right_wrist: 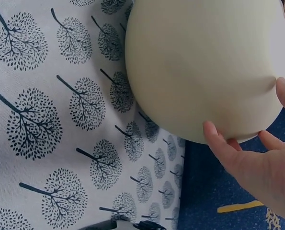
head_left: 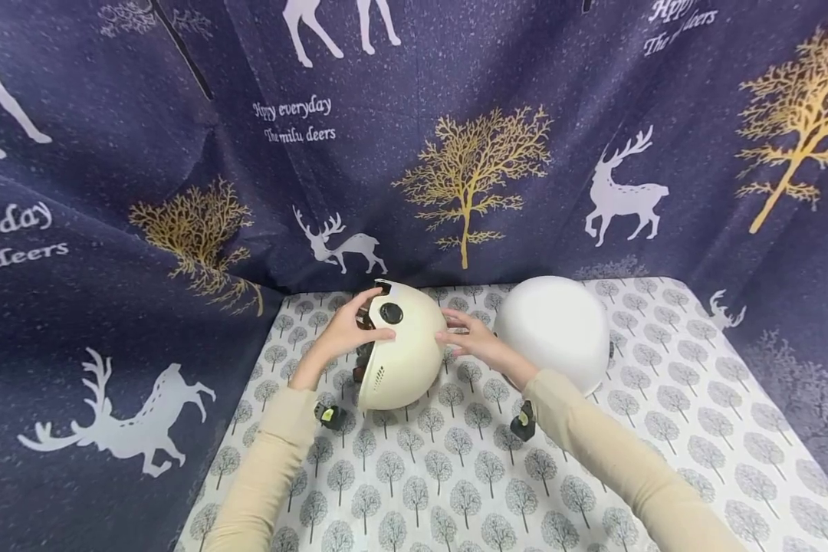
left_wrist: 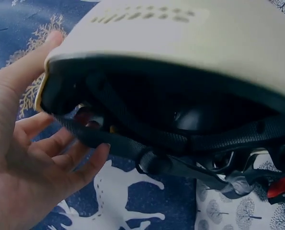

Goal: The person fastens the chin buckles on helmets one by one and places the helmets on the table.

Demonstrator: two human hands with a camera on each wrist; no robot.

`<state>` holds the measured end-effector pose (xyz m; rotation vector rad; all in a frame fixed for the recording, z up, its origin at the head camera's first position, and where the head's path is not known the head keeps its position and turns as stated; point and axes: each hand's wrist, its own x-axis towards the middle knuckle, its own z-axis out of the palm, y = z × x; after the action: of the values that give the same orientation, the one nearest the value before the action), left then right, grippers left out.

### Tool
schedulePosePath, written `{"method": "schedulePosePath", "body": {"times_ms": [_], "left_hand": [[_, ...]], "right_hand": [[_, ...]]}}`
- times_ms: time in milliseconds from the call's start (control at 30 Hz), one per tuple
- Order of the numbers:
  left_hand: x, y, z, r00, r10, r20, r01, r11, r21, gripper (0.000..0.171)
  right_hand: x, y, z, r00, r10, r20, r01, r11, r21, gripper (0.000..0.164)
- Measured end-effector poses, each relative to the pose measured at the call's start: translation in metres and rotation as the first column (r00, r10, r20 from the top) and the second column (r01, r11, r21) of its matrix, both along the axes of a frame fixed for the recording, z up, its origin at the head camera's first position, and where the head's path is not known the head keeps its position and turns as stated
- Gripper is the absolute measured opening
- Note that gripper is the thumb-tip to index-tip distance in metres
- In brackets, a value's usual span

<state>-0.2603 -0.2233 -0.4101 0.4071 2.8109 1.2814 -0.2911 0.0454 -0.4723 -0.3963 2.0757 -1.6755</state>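
A cream helmet [head_left: 414, 356] is tipped on its side over the table, its opening turned to the left. My left hand [head_left: 348, 333] grips the rim, thumb on the outer shell near a round black piece [head_left: 391, 313]. In the left wrist view, the fingers of that hand reach under the edge beside the black straps [left_wrist: 171, 139]; a red buckle part [left_wrist: 279, 189] hangs at the right. My right hand [head_left: 479, 341] touches the smooth crown with spread fingertips, and the right wrist view has its thumb [right_wrist: 210, 128] against the shell.
A white helmet [head_left: 552, 330] rests dome up on the tree-patterned tablecloth [head_left: 455, 475], just behind my right forearm. Dark blue curtains [head_left: 414, 153] with deer and trees hang behind and beside the table. A small black device is worn at each wrist.
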Motion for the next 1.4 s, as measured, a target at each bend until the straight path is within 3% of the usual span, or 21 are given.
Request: {"method": "schedulePosePath", "body": {"times_ms": [433, 800, 1000, 1400], "left_hand": [[0.003, -0.001, 0.0, 0.998, -0.056, -0.002, 0.056, 0.997, 0.061, 0.073], [-0.003, 0.005, 0.007, 0.998, -0.056, -0.033, 0.056, 0.998, -0.003, 0.068], [-0.003, 0.007, 0.003, 0.999, -0.042, 0.0, 0.042, 0.999, -0.021, 0.072], [-0.007, 0.017, -0.006, 0.994, -0.104, 0.034, 0.103, 0.994, 0.042, 0.073]], "right_hand": [[0.005, -0.002, 0.005, 1.0, -0.025, -0.004, 0.024, 0.999, -0.039, 0.073], [0.004, -0.007, -0.01, 0.997, -0.058, 0.055, 0.064, 0.991, -0.114, 0.073], [0.002, -0.004, -0.015, 0.997, -0.044, 0.059, 0.052, 0.99, -0.132, 0.072], [-0.005, 0.001, 0.006, 0.999, -0.036, -0.019, 0.035, 0.998, -0.058, 0.067]]}}
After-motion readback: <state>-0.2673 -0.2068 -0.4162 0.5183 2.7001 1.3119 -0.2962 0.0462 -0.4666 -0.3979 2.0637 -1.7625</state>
